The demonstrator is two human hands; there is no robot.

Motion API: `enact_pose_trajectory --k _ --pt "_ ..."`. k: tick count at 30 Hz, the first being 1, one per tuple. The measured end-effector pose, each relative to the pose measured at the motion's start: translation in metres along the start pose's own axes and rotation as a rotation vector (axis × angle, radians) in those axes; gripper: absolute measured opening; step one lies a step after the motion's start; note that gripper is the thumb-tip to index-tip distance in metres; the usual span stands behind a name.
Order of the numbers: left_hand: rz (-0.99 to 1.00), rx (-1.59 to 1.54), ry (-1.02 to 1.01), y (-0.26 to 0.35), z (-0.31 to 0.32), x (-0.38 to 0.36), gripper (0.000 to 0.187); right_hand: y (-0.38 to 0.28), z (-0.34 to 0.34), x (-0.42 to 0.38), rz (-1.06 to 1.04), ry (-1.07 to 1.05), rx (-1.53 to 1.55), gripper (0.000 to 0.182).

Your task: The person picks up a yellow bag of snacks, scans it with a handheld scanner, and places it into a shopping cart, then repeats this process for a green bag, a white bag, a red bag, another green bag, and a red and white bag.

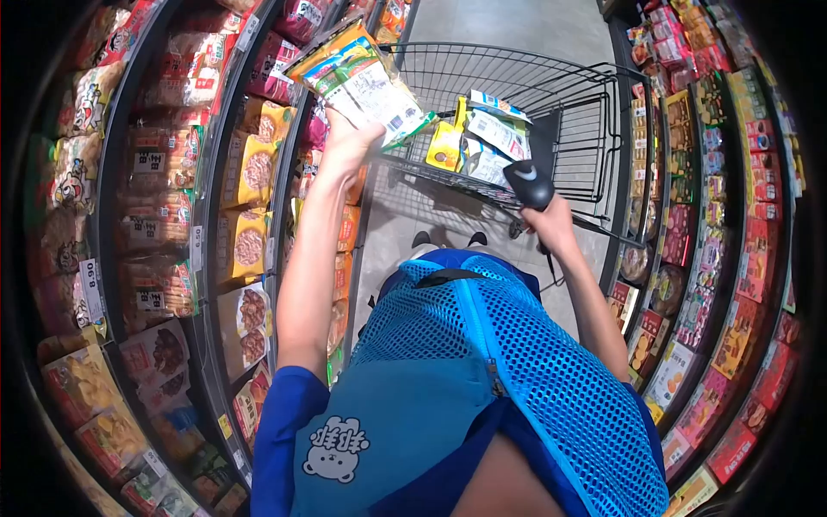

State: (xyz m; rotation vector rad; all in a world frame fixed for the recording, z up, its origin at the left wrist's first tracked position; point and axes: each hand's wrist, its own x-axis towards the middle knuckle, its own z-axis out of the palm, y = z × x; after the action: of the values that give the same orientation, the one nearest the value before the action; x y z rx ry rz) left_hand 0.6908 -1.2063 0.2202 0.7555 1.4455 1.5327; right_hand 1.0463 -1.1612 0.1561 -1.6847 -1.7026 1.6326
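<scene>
My left hand [349,138] grips a snack bag [366,86] by its lower edge, with a white label and barcode facing up. The bag is coloured yellow, green and blue and hangs beside the cart's left end. In my right hand [550,226] is a black handheld barcode scanner [530,183], its head toward the cart and a cord or strap dangling below. A black wire shopping cart [594,138] stands in front of me. Inside it lie a yellow packet [445,146] and several blue-and-white packets [498,133].
Shelves of packaged snacks [164,164] line the left side, with price tags [90,289] on their edges. More shelves of boxes and packets [741,258] rise on the right. Grey floor [517,26] runs beyond the cart. A blue mesh vest [551,388] covers my torso.
</scene>
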Motion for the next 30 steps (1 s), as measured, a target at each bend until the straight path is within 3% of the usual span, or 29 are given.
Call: enact_pose_trajectory --k 4,10,13,19,22,26,30 --pt "0.036 0.018 0.018 -0.009 -0.011 0.009 0.080 -0.009 0.041 -0.005 0.026 -0.155 0.008 0.028" --pt "-0.035 0.044 0.049 -0.001 -0.006 0.002 0.075 -0.101 0.079 -0.008 -0.154 -0.267 0.071 0.028" --pt "-0.008 0.047 0.047 0.000 -0.005 0.001 0.073 -0.135 0.077 -0.018 -0.228 -0.286 0.072 0.020" --pt "-0.005 0.083 0.030 -0.007 -0.011 0.004 0.073 -0.140 0.064 -0.036 -0.247 -0.245 0.115 0.020" --pt "-0.011 0.140 0.036 -0.012 -0.016 0.007 0.072 -0.130 0.053 -0.051 -0.217 -0.246 0.164 0.030" --pt "0.020 0.092 -0.005 -0.022 -0.020 0.017 0.074 -0.107 0.055 -0.059 -0.419 -0.095 0.143 0.038" --pt "0.082 0.133 -0.118 -0.022 0.004 0.027 0.055 -0.086 0.044 -0.080 -0.424 0.010 0.040 0.045"
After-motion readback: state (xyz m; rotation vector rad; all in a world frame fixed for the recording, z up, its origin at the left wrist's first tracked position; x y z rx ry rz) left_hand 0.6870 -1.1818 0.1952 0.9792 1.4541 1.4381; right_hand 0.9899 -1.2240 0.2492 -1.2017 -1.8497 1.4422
